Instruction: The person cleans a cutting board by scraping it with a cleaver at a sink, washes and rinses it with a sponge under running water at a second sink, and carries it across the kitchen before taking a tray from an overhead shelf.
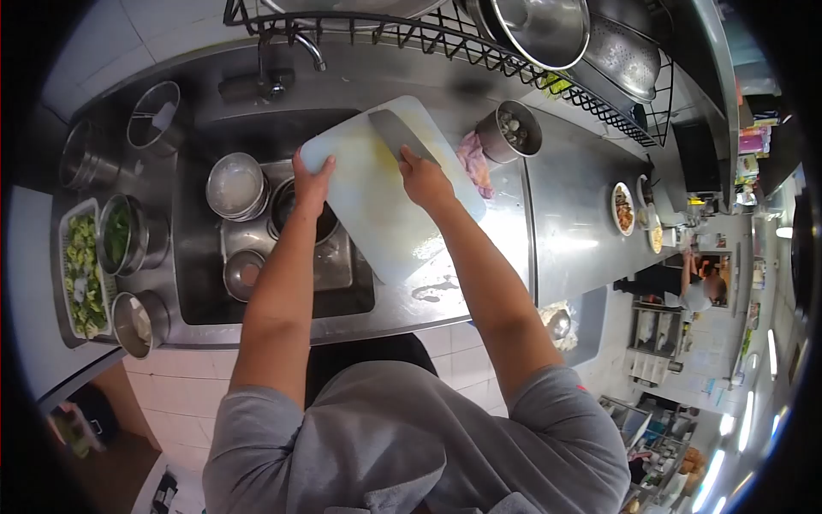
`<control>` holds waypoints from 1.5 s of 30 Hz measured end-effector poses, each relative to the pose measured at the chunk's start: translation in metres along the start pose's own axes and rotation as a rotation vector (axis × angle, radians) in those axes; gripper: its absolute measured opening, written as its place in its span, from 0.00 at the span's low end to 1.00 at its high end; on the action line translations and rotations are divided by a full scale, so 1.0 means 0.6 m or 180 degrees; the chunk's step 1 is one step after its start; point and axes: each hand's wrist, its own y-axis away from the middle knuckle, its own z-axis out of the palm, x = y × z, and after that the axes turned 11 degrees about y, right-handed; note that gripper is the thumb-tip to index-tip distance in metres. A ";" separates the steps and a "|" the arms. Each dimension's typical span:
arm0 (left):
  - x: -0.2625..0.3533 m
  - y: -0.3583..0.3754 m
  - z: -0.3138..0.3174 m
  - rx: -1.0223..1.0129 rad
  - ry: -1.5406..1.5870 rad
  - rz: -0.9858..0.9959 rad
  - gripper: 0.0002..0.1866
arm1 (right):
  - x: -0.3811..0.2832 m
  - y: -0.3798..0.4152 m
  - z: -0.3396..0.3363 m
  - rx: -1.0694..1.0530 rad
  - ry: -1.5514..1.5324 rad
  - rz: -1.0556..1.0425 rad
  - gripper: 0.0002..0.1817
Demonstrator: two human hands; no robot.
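A white cutting board [368,206] lies at a slant, partly over the sink and partly over the steel counter. My left hand [314,184] grips its left edge, thumb on top and the other fingers out of sight around the side. In my right hand [424,182] is a kitchen knife [401,135] with a broad blade, laid nearly flat over the upper part of the board. The handle is hidden inside my closed fingers. Yellowish stains mark the board near the blade. Just right of the board, a pink cloth [473,163] rests against a steel pot [509,133].
Stacked bowls [235,186] and pans sit in the sink [193,283], under a faucet [308,51]. Chopped greens fill a white basket [86,274] at left. A black dish rack [428,43] overhangs the back. Plates of food [622,209] stand at right; another person [685,287] is farther off.
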 end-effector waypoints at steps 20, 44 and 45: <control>-0.033 0.154 -0.033 0.0867 0.0164 0.0438 0.42 | -0.039 -0.029 0.002 -0.0273 0.0358 -0.0434 0.28; -0.022 0.217 -0.090 0.0743 -0.0063 0.0098 0.38 | -0.031 0.087 -0.020 -0.0629 0.0367 -0.0305 0.28; -0.024 0.219 -0.096 0.0726 -0.0046 0.0096 0.37 | -0.003 0.135 -0.026 -0.0661 0.0402 -0.0225 0.28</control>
